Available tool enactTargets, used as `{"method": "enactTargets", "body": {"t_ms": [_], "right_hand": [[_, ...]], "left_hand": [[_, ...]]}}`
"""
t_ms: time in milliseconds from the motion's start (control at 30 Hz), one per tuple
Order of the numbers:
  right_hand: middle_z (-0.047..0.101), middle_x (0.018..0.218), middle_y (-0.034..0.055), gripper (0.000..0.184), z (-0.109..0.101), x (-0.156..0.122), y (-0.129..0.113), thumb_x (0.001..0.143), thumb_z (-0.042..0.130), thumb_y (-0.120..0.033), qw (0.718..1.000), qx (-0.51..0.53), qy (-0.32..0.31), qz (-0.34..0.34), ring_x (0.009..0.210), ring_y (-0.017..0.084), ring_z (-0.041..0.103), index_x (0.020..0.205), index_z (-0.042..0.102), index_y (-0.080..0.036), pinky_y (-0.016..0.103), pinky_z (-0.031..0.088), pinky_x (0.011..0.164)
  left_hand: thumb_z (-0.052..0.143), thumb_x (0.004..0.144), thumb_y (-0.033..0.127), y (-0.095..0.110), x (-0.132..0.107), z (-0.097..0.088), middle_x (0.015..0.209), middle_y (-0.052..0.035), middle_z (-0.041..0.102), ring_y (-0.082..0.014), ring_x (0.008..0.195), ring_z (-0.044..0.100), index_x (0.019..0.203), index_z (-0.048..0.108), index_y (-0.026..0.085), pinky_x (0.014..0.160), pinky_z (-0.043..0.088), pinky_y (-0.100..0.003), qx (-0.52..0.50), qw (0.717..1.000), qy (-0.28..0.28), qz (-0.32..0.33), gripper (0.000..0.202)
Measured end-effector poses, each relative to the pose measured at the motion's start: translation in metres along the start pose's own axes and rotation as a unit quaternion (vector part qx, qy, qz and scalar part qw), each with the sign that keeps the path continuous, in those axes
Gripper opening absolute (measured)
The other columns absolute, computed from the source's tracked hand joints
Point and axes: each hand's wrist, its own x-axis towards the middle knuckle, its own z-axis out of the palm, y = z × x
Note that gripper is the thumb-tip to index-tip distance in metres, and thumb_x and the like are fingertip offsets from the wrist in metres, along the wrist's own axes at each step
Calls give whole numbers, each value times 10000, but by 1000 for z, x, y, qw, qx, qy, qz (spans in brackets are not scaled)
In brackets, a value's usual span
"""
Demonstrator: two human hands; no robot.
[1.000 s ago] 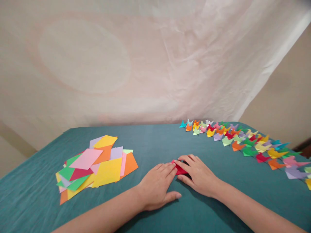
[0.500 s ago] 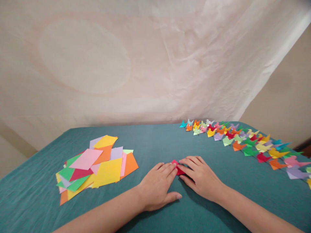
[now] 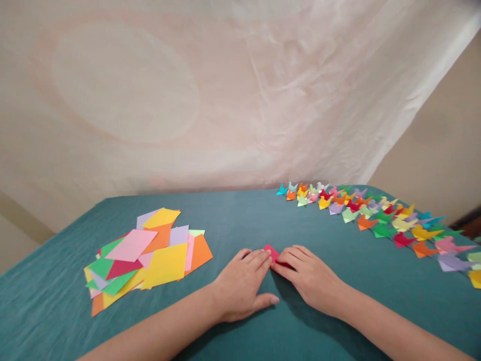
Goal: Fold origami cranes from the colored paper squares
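Observation:
A small red folded paper (image 3: 271, 251) lies on the teal tablecloth (image 3: 240, 220) in front of me, mostly covered by my fingers. My left hand (image 3: 242, 285) lies flat, fingers stretched out, fingertips pressing the paper's left side. My right hand (image 3: 306, 273) also lies flat with fingers extended over the paper's right part. Only the paper's far corner shows between the two hands.
A loose pile of coloured paper squares (image 3: 146, 253) lies to the left. Several folded paper birds (image 3: 376, 215) in many colours stand in rows along the right side towards the table's edge. A creased white sheet (image 3: 210, 95) hangs behind the table.
My right hand has slid slightly towards me and left over the red paper, uncovering its far corner. The left hand has hardly moved.

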Motion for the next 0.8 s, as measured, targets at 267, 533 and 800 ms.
{"method": "enactTargets", "body": {"t_ms": [267, 533, 800], "right_hand": [[590, 1051, 117, 368, -5, -2, -1, 845, 479, -112, 999, -17, -27, -3, 1050, 238, 473, 1204, 540, -169, 414, 406, 888], [583, 1070, 91, 377, -19, -10, 7, 784, 490, -51, 997, -24, -61, 39, 1171, 268, 396, 1088, 633, -222, 429, 371, 920], [576, 1122, 85, 490, -30, -20, 17, 692, 457, 5, 989, -13, -131, 62, 1207, 278, 362, 1064, 656, -246, 435, 362, 912]], "left_hand": [[274, 871, 613, -1, 0, 3, 1390, -132, 377, -248, 1276, 336, 1353, 323, 132, 1050, 213, -397, 6, 1000, 7, 0, 683], [283, 868, 613, -1, 1, 4, 1385, -139, 383, -252, 1280, 331, 1348, 330, 120, 1055, 198, -391, 16, 1000, 12, 5, 690], [257, 865, 628, -3, 0, 6, 1402, -140, 358, -255, 1283, 329, 1369, 305, 127, 1056, 196, -399, 14, 1000, 4, 7, 712]]}}
